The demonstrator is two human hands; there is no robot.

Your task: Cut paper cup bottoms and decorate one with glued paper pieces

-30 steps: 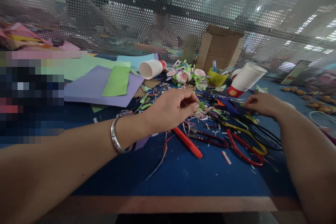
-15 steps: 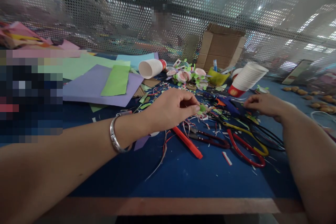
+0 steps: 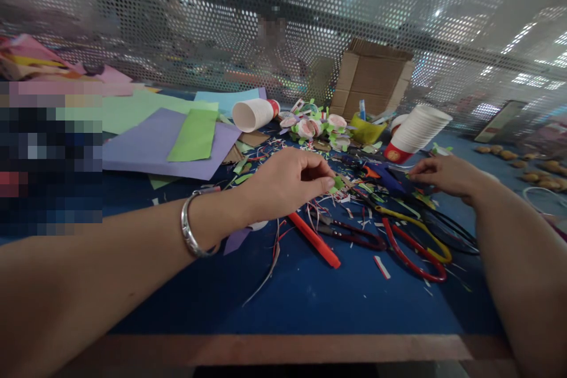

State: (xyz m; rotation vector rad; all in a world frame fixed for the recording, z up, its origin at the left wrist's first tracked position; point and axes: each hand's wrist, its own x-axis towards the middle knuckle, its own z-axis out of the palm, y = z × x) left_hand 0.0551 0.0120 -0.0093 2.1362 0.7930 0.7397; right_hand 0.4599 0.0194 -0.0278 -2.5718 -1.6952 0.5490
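My left hand (image 3: 287, 184), a silver bangle on its wrist, pinches a small green paper piece (image 3: 339, 183) between thumb and fingers. Below that hand lie a red-orange marker or cutter (image 3: 315, 240) and dark-handled scissors (image 3: 354, 233). My right hand (image 3: 447, 178) is closed with thumb and fingertips together; whatever is between them is too small or hidden to make out. Just left of it lies a blue tool with an orange part (image 3: 386, 179), like a glue gun. Red-handled scissors (image 3: 411, 257) and yellow-handled scissors (image 3: 419, 218) rest nearer to me.
Paper scraps are strewn over the blue tabletop (image 3: 301, 301). Behind stand decorated paper-cup pieces (image 3: 314, 124), a yellow container (image 3: 367, 129), stacked paper cups (image 3: 419, 130) and a cardboard box (image 3: 372, 80). Purple sheets (image 3: 146, 144) lie left; brown lumps (image 3: 549, 171) lie far right.
Both hands stay almost where they were, the left still pinching the green paper piece. The whole view has shifted very slightly.
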